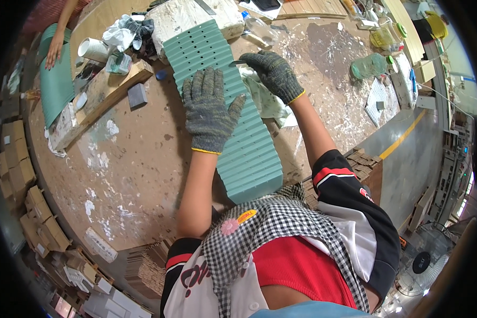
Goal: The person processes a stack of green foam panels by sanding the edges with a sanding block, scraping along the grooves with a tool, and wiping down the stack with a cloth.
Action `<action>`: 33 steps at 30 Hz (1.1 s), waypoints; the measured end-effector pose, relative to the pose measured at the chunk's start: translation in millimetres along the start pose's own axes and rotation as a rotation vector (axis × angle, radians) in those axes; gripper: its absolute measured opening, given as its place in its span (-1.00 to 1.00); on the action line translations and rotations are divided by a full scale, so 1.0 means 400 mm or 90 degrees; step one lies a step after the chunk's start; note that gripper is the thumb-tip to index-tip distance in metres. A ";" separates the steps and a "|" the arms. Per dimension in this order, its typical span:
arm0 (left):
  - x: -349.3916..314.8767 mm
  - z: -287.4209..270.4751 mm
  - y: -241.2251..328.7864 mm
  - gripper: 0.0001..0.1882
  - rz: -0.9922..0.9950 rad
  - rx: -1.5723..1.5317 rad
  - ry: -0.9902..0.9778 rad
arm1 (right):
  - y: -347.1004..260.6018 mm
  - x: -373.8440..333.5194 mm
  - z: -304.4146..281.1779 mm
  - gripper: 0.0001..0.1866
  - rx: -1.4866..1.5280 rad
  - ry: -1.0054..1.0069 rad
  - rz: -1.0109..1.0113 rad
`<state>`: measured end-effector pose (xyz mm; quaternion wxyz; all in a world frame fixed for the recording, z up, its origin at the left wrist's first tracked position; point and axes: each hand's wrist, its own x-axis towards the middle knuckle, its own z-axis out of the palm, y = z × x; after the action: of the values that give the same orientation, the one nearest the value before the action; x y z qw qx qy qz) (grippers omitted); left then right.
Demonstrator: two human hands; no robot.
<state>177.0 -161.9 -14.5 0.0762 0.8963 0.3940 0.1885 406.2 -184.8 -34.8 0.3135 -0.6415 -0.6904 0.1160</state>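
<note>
A long green ribbed panel [252, 146] with rows of small holes lies lengthwise in front of me, its far part on a white-stained block [188, 21]. My left hand [209, 108], in a grey knitted glove, presses flat on the panel with its fingers stretched out. Just past the panel's right edge is my right hand [274, 74], gloved too. Its fingers are closed round a thin dark blade-like tool [239, 62], whose tip reaches over the panel's edge. How much of the tool sits inside the fist is hidden. A pale cloth [267, 100] lies below that hand.
At the upper left, another person's hand [54, 53] rests on a second green panel [57, 90]. A wooden beam [103, 108], a grey block [137, 96] and a paper cup [94, 50] are on the left. Plastic bottles [368, 66] stand right; a fan [421, 262] is lower right.
</note>
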 end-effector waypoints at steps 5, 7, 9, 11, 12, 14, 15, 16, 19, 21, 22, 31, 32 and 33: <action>0.002 -0.008 -0.002 -0.22 -0.006 -0.009 -0.006 | -0.007 0.004 -0.002 -0.64 -0.044 -0.047 0.036; -0.001 -0.005 -0.004 -0.22 -0.005 -0.005 -0.003 | -0.017 0.006 -0.009 -0.65 -0.022 -0.040 0.050; -0.002 -0.002 -0.004 -0.22 0.001 -0.002 0.003 | -0.011 0.002 -0.007 -0.67 -0.053 -0.046 0.039; 0.000 -0.001 -0.001 -0.22 -0.004 0.000 -0.008 | -0.009 0.000 -0.003 -0.67 -0.048 -0.035 0.042; 0.001 0.000 -0.001 -0.22 -0.002 0.000 -0.005 | -0.008 0.000 -0.001 -0.68 -0.041 -0.025 0.045; -0.004 0.001 -0.003 -0.22 -0.001 -0.006 0.002 | -0.009 -0.003 0.005 -0.69 -0.035 -0.012 0.038; -0.005 0.003 -0.003 -0.22 -0.001 -0.006 0.003 | -0.009 -0.005 0.007 -0.70 -0.030 0.000 0.031; -0.004 0.000 -0.003 -0.22 -0.002 0.000 -0.001 | -0.015 -0.002 0.002 -0.70 -0.030 0.001 0.030; -0.002 -0.003 -0.003 -0.22 -0.002 0.004 0.000 | -0.028 0.006 -0.008 -0.72 -0.055 -0.056 0.065; -0.006 -0.002 -0.002 -0.22 0.001 0.000 0.004 | -0.029 0.008 -0.006 -0.73 -0.010 0.007 0.031; -0.006 -0.001 -0.005 -0.21 0.002 0.002 0.007 | -0.030 0.007 -0.006 -0.73 -0.010 0.008 0.029; -0.006 0.004 -0.005 -0.22 0.002 0.001 0.008 | -0.005 0.000 0.000 -0.72 -0.048 -0.033 0.031; -0.004 0.002 -0.003 -0.21 0.002 -0.003 0.002 | -0.002 0.001 -0.001 -0.72 -0.048 -0.022 0.033; -0.002 0.001 -0.003 -0.21 0.002 -0.004 0.002 | 0.001 0.000 -0.003 -0.73 -0.049 -0.012 0.034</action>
<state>176.0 -161.5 -15.5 0.0779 0.8966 0.3918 0.1913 407.2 -184.9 -34.2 0.2790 -0.6704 -0.6797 0.1037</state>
